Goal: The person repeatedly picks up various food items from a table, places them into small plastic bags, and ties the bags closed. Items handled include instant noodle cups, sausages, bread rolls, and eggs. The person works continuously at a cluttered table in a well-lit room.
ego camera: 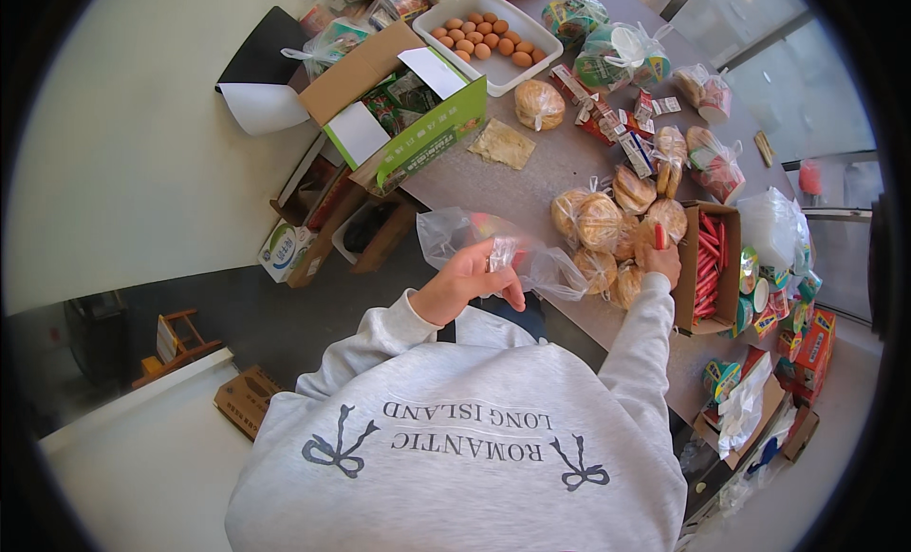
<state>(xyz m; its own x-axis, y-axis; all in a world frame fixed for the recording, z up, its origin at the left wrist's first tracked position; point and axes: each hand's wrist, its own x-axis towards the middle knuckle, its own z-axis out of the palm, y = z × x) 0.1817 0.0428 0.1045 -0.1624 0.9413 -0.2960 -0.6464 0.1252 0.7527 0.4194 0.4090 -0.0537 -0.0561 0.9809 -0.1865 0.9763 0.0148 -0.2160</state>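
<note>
My left hand [466, 278] grips a clear plastic bag [562, 271] near its top, over the table's front edge. Something red shows through the film, too blurred to name. Between the fingers of my right hand [663, 262] is a red-wrapped stick [660, 236], probably a sausage. That hand is over bagged round flatbreads [599, 221], left of an open cardboard box [714, 320]. Many similar red-wrapped sticks [706, 267] lie inside the box.
A white plastic tub [509, 75] of brown eggs [484, 29] stands at the back. Left of it is a green carton [427, 150] of packets. Small red cartons [598, 118] lie mid-table; bagged instant-noodle cups [615, 57] stand behind. A flat beige piece [502, 145] lies before the carton.
</note>
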